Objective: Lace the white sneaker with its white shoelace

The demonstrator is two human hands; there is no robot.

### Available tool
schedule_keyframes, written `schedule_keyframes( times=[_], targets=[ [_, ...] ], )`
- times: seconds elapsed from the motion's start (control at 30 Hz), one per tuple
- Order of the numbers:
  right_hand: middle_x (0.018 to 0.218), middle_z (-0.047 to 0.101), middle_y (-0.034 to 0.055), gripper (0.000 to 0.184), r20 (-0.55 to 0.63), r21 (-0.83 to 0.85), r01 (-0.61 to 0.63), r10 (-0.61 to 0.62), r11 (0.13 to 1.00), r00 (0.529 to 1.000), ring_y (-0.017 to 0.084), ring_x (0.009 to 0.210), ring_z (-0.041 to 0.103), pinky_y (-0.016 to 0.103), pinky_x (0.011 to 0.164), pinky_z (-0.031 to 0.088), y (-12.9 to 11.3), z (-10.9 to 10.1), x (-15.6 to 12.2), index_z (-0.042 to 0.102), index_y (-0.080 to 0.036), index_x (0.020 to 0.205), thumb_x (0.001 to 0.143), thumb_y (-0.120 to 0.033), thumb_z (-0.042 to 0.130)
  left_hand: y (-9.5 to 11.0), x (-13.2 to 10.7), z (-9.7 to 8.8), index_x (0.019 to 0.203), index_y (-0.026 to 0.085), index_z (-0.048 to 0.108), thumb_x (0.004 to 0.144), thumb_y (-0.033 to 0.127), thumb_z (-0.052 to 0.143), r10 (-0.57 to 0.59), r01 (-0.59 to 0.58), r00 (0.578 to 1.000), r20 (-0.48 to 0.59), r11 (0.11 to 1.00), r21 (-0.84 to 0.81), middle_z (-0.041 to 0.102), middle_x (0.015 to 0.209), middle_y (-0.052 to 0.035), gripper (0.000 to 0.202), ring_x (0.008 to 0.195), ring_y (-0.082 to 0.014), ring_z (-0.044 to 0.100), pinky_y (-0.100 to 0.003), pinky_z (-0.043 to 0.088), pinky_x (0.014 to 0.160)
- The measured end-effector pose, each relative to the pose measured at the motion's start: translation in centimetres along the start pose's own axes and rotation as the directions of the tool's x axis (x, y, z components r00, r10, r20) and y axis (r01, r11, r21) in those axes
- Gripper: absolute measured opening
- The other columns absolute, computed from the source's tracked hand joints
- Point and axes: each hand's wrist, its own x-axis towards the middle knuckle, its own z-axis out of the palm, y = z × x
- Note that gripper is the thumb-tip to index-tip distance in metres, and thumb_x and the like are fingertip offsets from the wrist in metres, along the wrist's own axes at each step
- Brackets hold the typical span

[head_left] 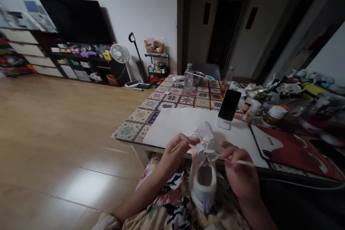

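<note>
A white sneaker (204, 183) rests between my hands, its heel over my lap and its toe against the table's near edge. White shoelaces (211, 154) run across its tongue and out to both sides. On the left, my left hand (179, 147) is closed, with a lace pinched between thumb and fingers. At the shoe's other side, my right hand (238, 165) grips the other lace, whose loose end sticks out past the fingers to the right. Beneath the toe lies a white sheet (172, 124) on the table. Floral fabric (167, 201) covers my lap.
A phone (229, 105) leans on a white stand behind the shoe. A clear bottle (188, 79) and a metal bowl (198, 78) stand farther back on the patterned tablecloth (129, 129). Jars (275, 115), a red folder-like item (293, 149) and clutter crowd the right side.
</note>
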Motion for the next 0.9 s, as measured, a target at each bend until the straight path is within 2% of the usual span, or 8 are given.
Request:
schedule_keyframes(
  times=[0.07,0.13,0.23,0.33,0.43,0.57,0.67,0.9],
  targets=[
    [0.057,0.048,-0.0049,0.027,-0.056,0.176,-0.132,0.144,0.976,0.988,0.017,0.068,0.058,0.035,0.076,0.052,0.2,-0.9,0.9,0.049,-0.026,0.077,0.09,-0.046,0.062,0.1,1.1,-1.1,0.071,0.016,0.056,0.072,0.037,0.082,-0.023,0.016,0.999,-0.027,0.971,-0.238,0.069,0.071,-0.0008,0.034,0.072,-0.0124,0.065,-0.023,0.053,0.076],
    [0.048,0.03,-0.01,0.031,-0.003,0.215,-0.222,0.228,0.951,0.974,0.012,0.042,0.035,0.026,0.05,0.045,0.6,-2.4,1.7,0.044,-0.026,0.076,0.089,-0.048,0.06,0.3,2.0,-2.5,0.08,0.017,0.054,0.076,0.031,0.079,-0.047,0.047,0.999,0.007,0.94,-0.338,0.047,0.05,0.01,0.029,0.043,-0.0044,0.046,-0.016,0.048,0.057],
    [0.048,0.02,-0.0116,0.036,0.115,0.128,-0.292,0.278,0.948,0.954,0.009,0.038,0.018,0.02,0.037,0.027,1.3,-5.0,2.1,0.042,-0.026,0.073,0.086,-0.054,0.062,0.7,2.6,-4.4,0.08,0.018,0.05,0.08,0.034,0.075,-0.08,0.104,0.991,0.112,0.966,-0.235,0.025,0.045,0.0138,0.03,0.035,-0.0032,0.017,-0.011,0.024,0.037],
    [0.05,0.026,-0.0102,0.047,0.293,-0.027,-0.398,0.388,0.917,0.874,0.008,0.04,0.021,0.021,0.039,0.025,1.6,-6.5,2.1,0.041,-0.024,0.068,0.082,-0.064,0.061,0.9,2.4,-5.3,0.077,0.019,0.048,0.078,0.046,0.074,-0.116,0.122,0.975,0.19,0.992,-0.021,0.019,0.046,0.0141,0.038,0.038,-0.0039,0.011,-0.014,0.015,0.038],
    [0.058,0.04,-0.0043,0.052,0.435,-0.269,-0.333,0.423,0.904,0.795,0.011,0.05,0.037,0.024,0.048,0.034,1.4,-5.8,2.2,0.046,-0.02,0.062,0.088,-0.065,0.053,1.0,1.9,-4.9,0.084,0.017,0.054,0.083,0.054,0.064,-0.218,0.14,0.944,0.247,0.944,0.298,0.022,0.049,0.0124,0.038,0.041,-0.0054,0.016,-0.016,0.014,0.041],
    [0.071,0.051,-0.0006,0.045,0.384,-0.553,-0.163,0.423,0.817,0.82,0.014,0.067,0.051,0.025,0.061,0.042,1.0,-4.0,2.4,0.053,-0.019,0.066,0.095,-0.054,0.05,1.4,1.5,-3.9,0.085,0.013,0.066,0.09,0.044,0.056,-0.279,-0.008,0.926,0.254,0.659,0.752,0.043,0.057,0.0052,0.033,0.052,-0.0084,0.033,-0.018,0.025,0.048],
    [0.073,0.057,-0.0018,0.029,0.352,-0.653,-0.164,0.489,0.739,0.798,0.014,0.068,0.054,0.024,0.061,0.043,0.9,-3.7,2.3,0.056,-0.02,0.078,0.096,-0.042,0.053,1.7,1.4,-3.7,0.08,0.013,0.07,0.087,0.039,0.058,-0.322,-0.078,0.907,0.273,0.509,0.857,0.056,0.064,0.0014,0.03,0.06,-0.0104,0.043,-0.019,0.031,0.054],
    [0.079,0.067,-0.0002,0.017,0.447,-0.641,-0.138,0.513,0.755,0.732,0.017,0.073,0.062,0.024,0.064,0.048,0.4,-5.3,2.4,0.064,-0.021,0.085,0.094,-0.033,0.057,1.1,1.6,-4.8,0.082,0.014,0.066,0.082,0.042,0.064,-0.44,0.087,0.87,0.224,0.585,0.807,0.056,0.06,0.0037,0.028,0.051,-0.0097,0.047,-0.019,0.034,0.051]
  ],
)
